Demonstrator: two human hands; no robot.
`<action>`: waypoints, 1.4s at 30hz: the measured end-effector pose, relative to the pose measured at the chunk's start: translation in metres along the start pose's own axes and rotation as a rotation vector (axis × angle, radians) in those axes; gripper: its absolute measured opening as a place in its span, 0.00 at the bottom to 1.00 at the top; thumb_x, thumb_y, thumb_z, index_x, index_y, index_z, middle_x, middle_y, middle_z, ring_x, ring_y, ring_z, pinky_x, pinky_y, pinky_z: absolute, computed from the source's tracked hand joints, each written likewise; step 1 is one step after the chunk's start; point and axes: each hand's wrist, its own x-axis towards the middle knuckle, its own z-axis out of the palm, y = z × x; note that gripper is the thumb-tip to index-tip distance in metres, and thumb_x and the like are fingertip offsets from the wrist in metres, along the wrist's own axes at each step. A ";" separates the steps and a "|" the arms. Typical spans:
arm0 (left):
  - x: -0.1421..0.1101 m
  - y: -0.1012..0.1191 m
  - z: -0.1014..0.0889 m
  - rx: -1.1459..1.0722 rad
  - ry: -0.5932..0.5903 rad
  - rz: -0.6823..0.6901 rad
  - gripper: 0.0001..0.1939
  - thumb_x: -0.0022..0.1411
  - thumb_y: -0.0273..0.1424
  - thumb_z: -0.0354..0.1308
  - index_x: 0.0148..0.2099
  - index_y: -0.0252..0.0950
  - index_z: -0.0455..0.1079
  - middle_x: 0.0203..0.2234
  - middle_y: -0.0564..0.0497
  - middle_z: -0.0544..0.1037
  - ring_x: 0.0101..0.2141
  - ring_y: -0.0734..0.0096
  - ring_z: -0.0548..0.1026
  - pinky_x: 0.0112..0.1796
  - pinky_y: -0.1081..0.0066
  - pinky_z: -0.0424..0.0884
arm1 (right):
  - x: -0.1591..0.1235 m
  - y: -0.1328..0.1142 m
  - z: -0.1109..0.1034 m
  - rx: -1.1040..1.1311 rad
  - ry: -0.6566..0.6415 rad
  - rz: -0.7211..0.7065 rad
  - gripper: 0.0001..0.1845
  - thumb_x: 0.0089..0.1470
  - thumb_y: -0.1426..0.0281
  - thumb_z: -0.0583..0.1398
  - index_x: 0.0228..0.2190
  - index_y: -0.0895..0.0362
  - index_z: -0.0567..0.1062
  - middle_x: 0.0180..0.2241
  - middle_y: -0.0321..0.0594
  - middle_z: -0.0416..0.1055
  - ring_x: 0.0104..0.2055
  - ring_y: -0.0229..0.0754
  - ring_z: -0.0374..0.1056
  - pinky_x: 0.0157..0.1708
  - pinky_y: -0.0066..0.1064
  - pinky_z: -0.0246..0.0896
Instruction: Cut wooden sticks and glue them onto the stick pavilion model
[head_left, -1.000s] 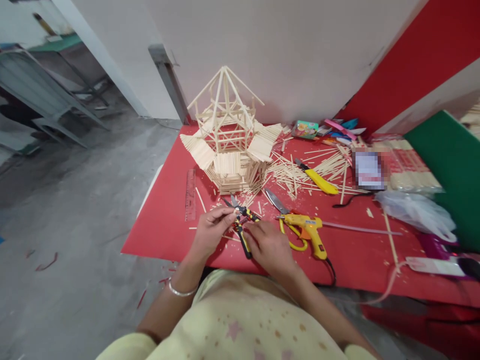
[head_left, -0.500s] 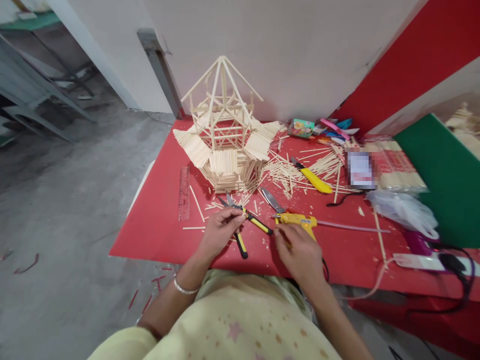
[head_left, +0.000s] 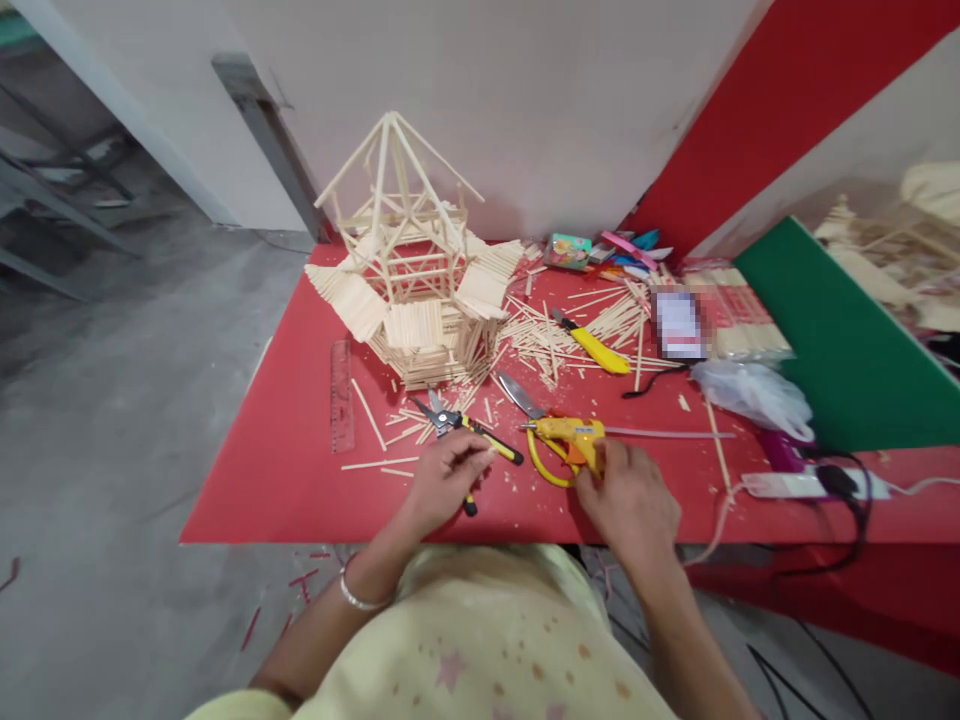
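Observation:
My left hand (head_left: pixel 450 478) is pinched closed above the yellow-and-black pliers (head_left: pixel 491 440); a tiny pale bit shows at its fingertips, too small to name. Around the handle of a yellow glue gun (head_left: pixel 570 432) closes my right hand (head_left: pixel 634 500); the gun lies over yellow-handled scissors (head_left: pixel 551 465), and a clear glue stick (head_left: pixel 667 434) sticks out of its back. Behind the pliers stands a model house of thin wooden sticks (head_left: pixel 416 325), with an open pointed roof frame and slatted panels around it.
Loose sticks (head_left: pixel 532 340) are heaped right of the model, beside a yellow utility knife (head_left: pixel 600 350). A clear ruler (head_left: pixel 341 395) lies left. Farther right are packed sticks (head_left: pixel 742 315), a plastic bag (head_left: pixel 754 395), a green board (head_left: pixel 847 350) and a power strip (head_left: pixel 802 484) with cables.
My right hand has shifted from the front of the glue gun, by the scissors' handles, back to its grip. My left hand keeps its pinch. The view has swung right.

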 end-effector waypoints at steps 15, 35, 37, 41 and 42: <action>0.013 -0.001 0.086 0.613 -0.342 0.294 0.13 0.70 0.28 0.47 0.40 0.35 0.73 0.34 0.43 0.78 0.35 0.65 0.75 0.38 0.68 0.68 | 0.030 0.041 0.018 0.174 0.097 0.115 0.21 0.61 0.70 0.53 0.54 0.62 0.69 0.45 0.54 0.72 0.46 0.51 0.68 0.41 0.37 0.62; 0.011 0.029 0.020 0.069 0.269 0.179 0.07 0.64 0.34 0.61 0.36 0.38 0.77 0.29 0.51 0.74 0.31 0.70 0.71 0.36 0.71 0.68 | 0.002 0.001 0.013 0.512 -0.126 -0.191 0.37 0.55 0.57 0.61 0.63 0.51 0.60 0.44 0.45 0.77 0.41 0.48 0.74 0.37 0.34 0.66; 0.012 0.030 0.014 0.088 0.266 0.216 0.06 0.64 0.34 0.61 0.36 0.38 0.77 0.29 0.50 0.75 0.32 0.69 0.72 0.37 0.70 0.68 | -0.003 -0.003 -0.001 0.633 -0.079 -0.258 0.38 0.52 0.56 0.64 0.61 0.52 0.62 0.47 0.46 0.75 0.45 0.49 0.73 0.41 0.36 0.68; 0.014 0.032 0.005 0.124 0.258 0.277 0.06 0.64 0.32 0.61 0.35 0.38 0.77 0.30 0.50 0.76 0.34 0.68 0.73 0.39 0.69 0.68 | -0.003 -0.022 -0.022 0.681 -0.024 -0.379 0.26 0.54 0.59 0.63 0.52 0.54 0.71 0.44 0.45 0.74 0.44 0.49 0.72 0.43 0.39 0.68; 0.014 0.033 0.004 0.136 0.256 0.286 0.06 0.64 0.31 0.60 0.35 0.38 0.77 0.30 0.50 0.76 0.34 0.68 0.73 0.39 0.69 0.68 | -0.002 -0.027 -0.025 0.662 -0.037 -0.388 0.24 0.56 0.59 0.62 0.51 0.54 0.71 0.43 0.45 0.74 0.42 0.48 0.73 0.41 0.38 0.68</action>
